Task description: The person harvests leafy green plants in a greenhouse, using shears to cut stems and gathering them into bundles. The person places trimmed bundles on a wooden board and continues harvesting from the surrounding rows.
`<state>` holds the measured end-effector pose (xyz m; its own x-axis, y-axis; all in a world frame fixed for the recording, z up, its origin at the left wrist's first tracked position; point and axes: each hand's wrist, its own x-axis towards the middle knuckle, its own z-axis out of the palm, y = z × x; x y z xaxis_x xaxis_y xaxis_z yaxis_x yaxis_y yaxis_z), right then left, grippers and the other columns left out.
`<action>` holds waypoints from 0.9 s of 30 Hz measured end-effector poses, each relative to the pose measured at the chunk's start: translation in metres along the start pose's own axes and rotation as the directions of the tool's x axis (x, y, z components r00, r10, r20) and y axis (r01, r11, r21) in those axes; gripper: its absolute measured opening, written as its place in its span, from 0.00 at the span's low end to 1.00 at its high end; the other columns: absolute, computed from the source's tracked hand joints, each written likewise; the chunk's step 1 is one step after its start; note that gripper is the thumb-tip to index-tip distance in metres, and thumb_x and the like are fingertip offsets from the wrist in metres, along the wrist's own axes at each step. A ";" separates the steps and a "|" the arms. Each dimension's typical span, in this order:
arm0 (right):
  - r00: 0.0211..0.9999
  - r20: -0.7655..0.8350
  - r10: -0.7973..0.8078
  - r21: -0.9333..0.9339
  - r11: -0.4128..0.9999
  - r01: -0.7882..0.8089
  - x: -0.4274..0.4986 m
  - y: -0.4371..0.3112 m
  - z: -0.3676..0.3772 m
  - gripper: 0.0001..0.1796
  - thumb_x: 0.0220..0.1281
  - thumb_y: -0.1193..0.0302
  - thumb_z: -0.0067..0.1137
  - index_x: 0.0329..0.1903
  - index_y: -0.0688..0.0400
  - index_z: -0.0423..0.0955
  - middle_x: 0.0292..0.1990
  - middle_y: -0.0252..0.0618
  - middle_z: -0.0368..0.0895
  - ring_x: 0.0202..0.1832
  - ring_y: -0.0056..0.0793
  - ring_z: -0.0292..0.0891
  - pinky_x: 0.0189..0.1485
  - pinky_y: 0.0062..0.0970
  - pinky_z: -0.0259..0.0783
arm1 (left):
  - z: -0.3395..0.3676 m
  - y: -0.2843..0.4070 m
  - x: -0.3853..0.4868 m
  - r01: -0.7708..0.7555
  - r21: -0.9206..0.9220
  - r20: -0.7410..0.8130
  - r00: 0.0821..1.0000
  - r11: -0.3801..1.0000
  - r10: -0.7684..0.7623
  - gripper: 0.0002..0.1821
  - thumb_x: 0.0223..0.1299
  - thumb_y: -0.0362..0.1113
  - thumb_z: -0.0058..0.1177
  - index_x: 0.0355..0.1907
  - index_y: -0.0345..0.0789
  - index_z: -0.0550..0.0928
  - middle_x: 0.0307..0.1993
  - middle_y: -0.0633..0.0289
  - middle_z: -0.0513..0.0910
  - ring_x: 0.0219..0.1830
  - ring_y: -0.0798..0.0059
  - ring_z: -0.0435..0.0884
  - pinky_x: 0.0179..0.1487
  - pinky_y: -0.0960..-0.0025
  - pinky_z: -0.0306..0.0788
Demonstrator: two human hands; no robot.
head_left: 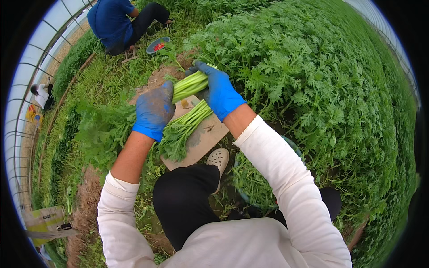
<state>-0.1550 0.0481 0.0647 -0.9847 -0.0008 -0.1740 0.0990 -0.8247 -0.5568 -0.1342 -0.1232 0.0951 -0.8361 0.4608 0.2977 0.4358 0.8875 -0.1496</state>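
Observation:
Both my hands wear blue gloves soiled with dirt. A bunch of leafy greens (190,86) with pale green stalks is held between them, in front of me. My left hand (155,104) grips it lower down, and leaves (105,125) spread out on the far side of that hand. My right hand (218,90) is closed around the cut-stalk end. Below, a second bunch of greens (186,129) lies on a flat tan board (210,132), stalks towards my right wrist. Whether a tie is around either bunch cannot be made out.
Dense leafy crop (301,80) grows along the right. A co-worker in blue (110,25) sits ahead, beside a basin (157,45) with red pieces. Another person (42,95) is far left. Loose greens (253,181) lie by my clog (218,160). A printed carton (45,221) stands lower left.

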 end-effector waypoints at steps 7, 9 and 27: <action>0.865 -0.501 0.009 -0.188 0.975 -0.119 0.044 0.083 -0.138 0.13 0.57 0.69 0.64 0.39 0.66 0.76 0.35 0.43 0.81 0.32 0.36 0.77 0.37 0.35 0.75 | 0.172 0.046 -0.033 0.140 -0.252 0.415 0.909 0.957 -0.024 0.30 0.51 0.46 0.60 0.54 0.35 0.69 0.36 0.51 0.80 0.38 0.54 0.81 0.39 0.56 0.75; 0.883 -0.465 -0.058 -0.385 0.912 -0.144 0.059 0.085 -0.158 0.20 0.56 0.66 0.66 0.44 0.70 0.75 0.39 0.43 0.80 0.38 0.33 0.77 0.43 0.32 0.72 | 0.194 0.051 -0.027 0.142 -0.235 0.410 0.911 0.962 -0.035 0.37 0.52 0.51 0.60 0.60 0.33 0.66 0.41 0.52 0.78 0.41 0.57 0.81 0.40 0.59 0.75; 0.992 -0.090 -0.091 -0.738 0.675 -0.005 0.095 0.109 -0.229 0.30 0.69 0.53 0.51 0.63 0.63 0.65 0.57 0.40 0.72 0.58 0.26 0.65 0.63 0.23 0.58 | 0.214 0.055 -0.013 0.106 -0.010 0.382 0.919 0.994 -0.094 0.52 0.48 0.57 0.61 0.67 0.26 0.57 0.42 0.54 0.72 0.43 0.61 0.72 0.45 0.64 0.68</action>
<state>-0.2053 0.0873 -0.1987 -0.9728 0.1251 -0.1948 0.1771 -0.1394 -0.9743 -0.1708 -0.0797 -0.1185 -0.9369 0.3420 -0.0721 0.3482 0.9312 -0.1074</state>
